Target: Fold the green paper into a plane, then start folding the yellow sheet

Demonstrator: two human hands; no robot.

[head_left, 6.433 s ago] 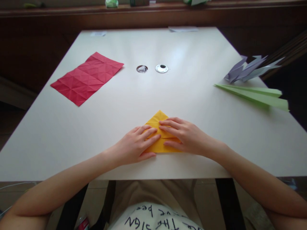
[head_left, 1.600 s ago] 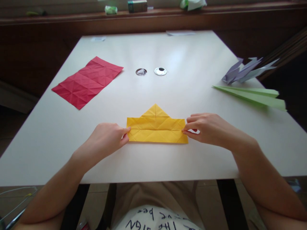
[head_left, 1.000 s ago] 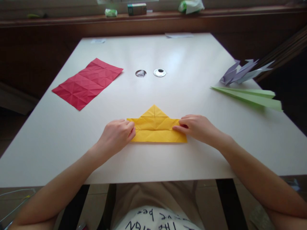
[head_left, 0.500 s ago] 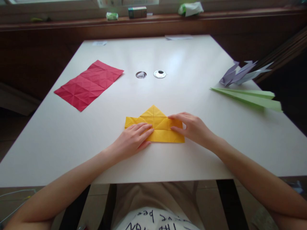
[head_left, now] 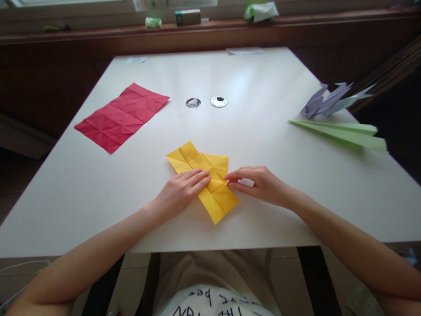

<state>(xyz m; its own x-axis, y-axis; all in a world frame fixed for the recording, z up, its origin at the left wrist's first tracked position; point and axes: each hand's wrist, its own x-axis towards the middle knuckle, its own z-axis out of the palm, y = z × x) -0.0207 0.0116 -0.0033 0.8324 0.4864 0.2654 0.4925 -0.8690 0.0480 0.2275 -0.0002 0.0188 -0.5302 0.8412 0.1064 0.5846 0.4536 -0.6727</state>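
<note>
Head camera: the yellow paper lies slanted on the white table, right between both hands. Left hand is flat, fingers spread, pressing on its middle. Right hand has loose curled fingers, tips touching the paper's right edge, not really gripping anything.

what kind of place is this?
Probably a room set up for paper folding: a white table below a window ledge, with a creased red sheet, a folded green plane and a yellow paper.
</note>
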